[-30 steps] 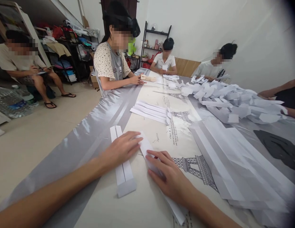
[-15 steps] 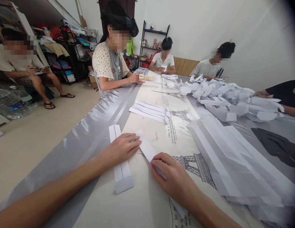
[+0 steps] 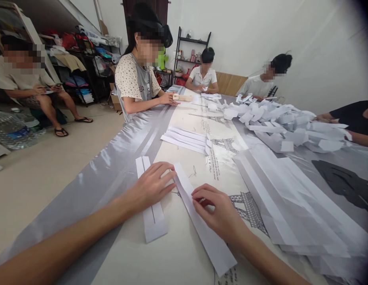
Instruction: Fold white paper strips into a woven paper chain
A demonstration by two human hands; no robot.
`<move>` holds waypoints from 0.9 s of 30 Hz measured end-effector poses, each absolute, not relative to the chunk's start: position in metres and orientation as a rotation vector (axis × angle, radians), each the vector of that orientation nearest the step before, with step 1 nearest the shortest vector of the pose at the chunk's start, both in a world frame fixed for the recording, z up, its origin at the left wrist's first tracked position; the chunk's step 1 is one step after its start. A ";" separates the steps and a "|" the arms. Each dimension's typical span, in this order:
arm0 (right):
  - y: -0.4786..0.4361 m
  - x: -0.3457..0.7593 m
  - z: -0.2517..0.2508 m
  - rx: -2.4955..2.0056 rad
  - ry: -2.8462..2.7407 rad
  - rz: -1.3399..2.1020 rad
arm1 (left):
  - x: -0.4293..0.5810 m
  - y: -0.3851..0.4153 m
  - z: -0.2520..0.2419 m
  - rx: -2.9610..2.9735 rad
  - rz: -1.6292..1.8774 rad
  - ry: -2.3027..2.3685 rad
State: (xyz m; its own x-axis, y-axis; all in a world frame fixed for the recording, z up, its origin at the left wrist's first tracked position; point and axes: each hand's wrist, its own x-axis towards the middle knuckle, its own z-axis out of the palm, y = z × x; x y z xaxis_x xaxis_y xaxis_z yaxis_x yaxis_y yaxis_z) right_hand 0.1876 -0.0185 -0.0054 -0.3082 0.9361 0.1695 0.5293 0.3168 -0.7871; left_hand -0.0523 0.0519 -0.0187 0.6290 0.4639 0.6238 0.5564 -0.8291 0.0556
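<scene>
A long white paper strip lies slanted on the table in front of me. At its far left edge rests my left hand, its fingers parted and fingertips touching the paper. Curled over the strip's right edge is my right hand, with thumb and forefinger pinched together at the paper; the exact contact is partly hidden. Under my left hand and wrist sits another folded paper piece with a dark seam along its length. Farther ahead, several similar folded strips lie side by side.
A stack of large white sheets is on the right, near a dark flat object. Beyond it spreads a heap of paper pieces. A person at the table's left side holds a wooden block. Other people sit around.
The near part of the strip has come out from under my right hand and now lies flatter. My right hand has shifted slightly right and up; my left fingers have spread a little.
</scene>
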 end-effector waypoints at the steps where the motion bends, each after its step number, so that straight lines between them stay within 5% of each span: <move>1: -0.017 0.189 -0.006 -1.302 -1.939 0.859 | -0.051 0.050 -0.017 -2.714 -0.969 -0.821; 17: -0.014 0.193 -0.016 -1.510 -2.145 0.347 | -0.041 0.037 -0.015 -3.006 -0.602 -0.823; 27: -0.021 0.188 -0.008 -1.424 -2.225 0.505 | -0.041 0.038 -0.016 -3.017 -0.539 -0.837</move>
State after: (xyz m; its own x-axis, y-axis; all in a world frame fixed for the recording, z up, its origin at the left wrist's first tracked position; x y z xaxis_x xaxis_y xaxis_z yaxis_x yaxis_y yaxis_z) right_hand 0.1882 -0.0214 -0.0084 -0.3673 0.9140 0.1725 0.7499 0.4007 -0.5265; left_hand -0.0410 0.0381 -0.0165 0.8037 0.5062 0.3126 0.4941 -0.8606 0.1234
